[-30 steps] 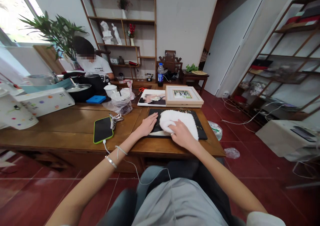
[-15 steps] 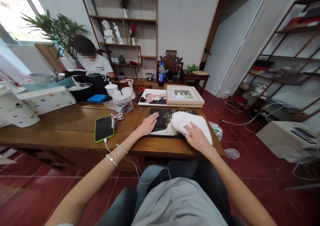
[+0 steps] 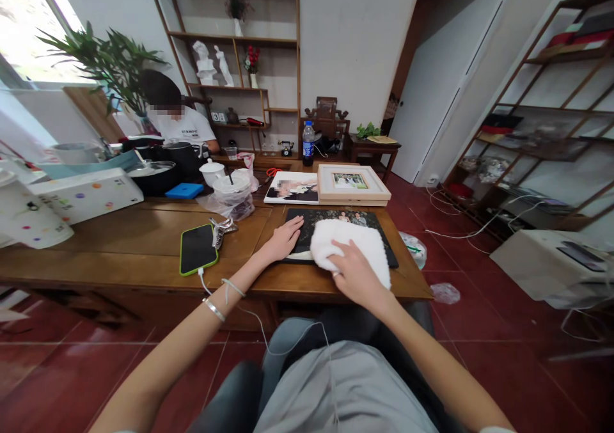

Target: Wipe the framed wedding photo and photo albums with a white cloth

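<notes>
A dark photo panel (image 3: 307, 220) with a printed picture lies flat near the right end of the wooden table. My left hand (image 3: 284, 238) rests on its left side, fingers stretched out and holding nothing. On the panel's lower right part, my right hand (image 3: 357, 272) grips a fluffy white cloth (image 3: 371, 244), which covers much of the picture. Small figures in the print show above the cloth. Part of the pale lower edge of the print shows between my hands.
Behind the panel lie a framed picture (image 3: 355, 193) and a photo print (image 3: 292, 188). A charging phone (image 3: 198, 249) sits left of my hand, with a lidded plastic cup (image 3: 233, 187) behind it. A bottle (image 3: 307, 144) stands farther back. Another person (image 3: 180, 126) sits across the table.
My right hand has slid the white cloth left and a little toward me over the panel, uncovering the right part of the picture. My left hand has stayed in place.
</notes>
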### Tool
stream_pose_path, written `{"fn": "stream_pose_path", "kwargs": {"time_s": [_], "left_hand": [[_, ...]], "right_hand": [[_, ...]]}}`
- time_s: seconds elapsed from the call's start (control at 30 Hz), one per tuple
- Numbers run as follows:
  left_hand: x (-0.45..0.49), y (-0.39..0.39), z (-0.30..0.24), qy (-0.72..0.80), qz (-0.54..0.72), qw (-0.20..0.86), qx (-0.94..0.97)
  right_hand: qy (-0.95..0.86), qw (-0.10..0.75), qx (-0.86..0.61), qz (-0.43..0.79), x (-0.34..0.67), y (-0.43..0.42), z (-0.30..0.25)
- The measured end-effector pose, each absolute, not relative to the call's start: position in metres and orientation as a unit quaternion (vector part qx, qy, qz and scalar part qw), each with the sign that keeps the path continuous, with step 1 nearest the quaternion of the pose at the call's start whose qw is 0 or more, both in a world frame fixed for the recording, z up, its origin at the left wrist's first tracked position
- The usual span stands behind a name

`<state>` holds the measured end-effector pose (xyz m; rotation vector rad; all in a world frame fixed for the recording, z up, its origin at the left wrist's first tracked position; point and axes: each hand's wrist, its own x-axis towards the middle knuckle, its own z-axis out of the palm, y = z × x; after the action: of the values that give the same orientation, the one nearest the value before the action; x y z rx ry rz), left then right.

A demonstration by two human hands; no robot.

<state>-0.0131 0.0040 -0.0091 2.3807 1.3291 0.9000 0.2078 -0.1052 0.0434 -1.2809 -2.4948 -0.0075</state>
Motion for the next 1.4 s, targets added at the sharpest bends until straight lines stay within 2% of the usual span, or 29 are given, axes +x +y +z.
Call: {"fn": "stream_pose_path", "kwargs": {"time_s": [0.17, 0.33, 0.83, 1.1, 1.4], "left_hand": [[-0.016, 0.002, -0.005, 0.437, 0.308, 0.156, 0.83], [-0.014, 0.002, -0.005, 0.444, 0.304, 0.138, 0.831], [-0.013, 0.004, -0.008, 0.459, 0.297, 0.131, 0.827], [-0.013, 0.003, -0.009, 0.459, 0.298, 0.132, 0.827], [-0.014, 0.005, -0.009, 0.466, 0.283, 0.132, 0.828]], "right_hand": [[-0.906, 0.173, -0.387, -0.001, 0.17, -0.108, 0.039], [-0.9, 0.189, -0.392, 0.02, 0.191, -0.111, 0.042], [-0.828, 0.163, -0.536, 0.017, 0.305, -0.112, 0.061], [-0.861, 0.16, -0.483, 0.003, 0.303, -0.047, 0.068], [-0.886, 0.169, -0.427, 0.063, 0.303, 0.035, 0.069]]}}
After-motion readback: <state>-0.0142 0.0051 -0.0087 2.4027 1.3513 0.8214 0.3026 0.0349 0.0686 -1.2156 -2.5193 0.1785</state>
